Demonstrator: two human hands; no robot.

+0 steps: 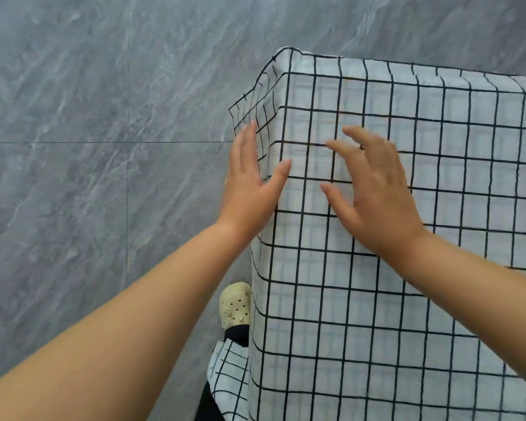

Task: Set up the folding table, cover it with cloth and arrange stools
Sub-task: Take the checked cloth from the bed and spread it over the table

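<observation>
A white cloth [407, 314] with a black grid pattern covers the folding table and fills the right half of the view. It hangs over the table's left edge and the far left corner. My left hand [249, 189] lies along that left edge with straight fingers, its thumb on the top surface. My right hand [374, 192] is spread over the cloth top beside it, fingers slightly bent, holding nothing. The table itself is hidden under the cloth. No stools are in view.
Grey marbled floor tiles [88, 147] spread to the left and beyond the table. My foot in a cream perforated clog [236, 305] stands close against the hanging cloth at the table's left side.
</observation>
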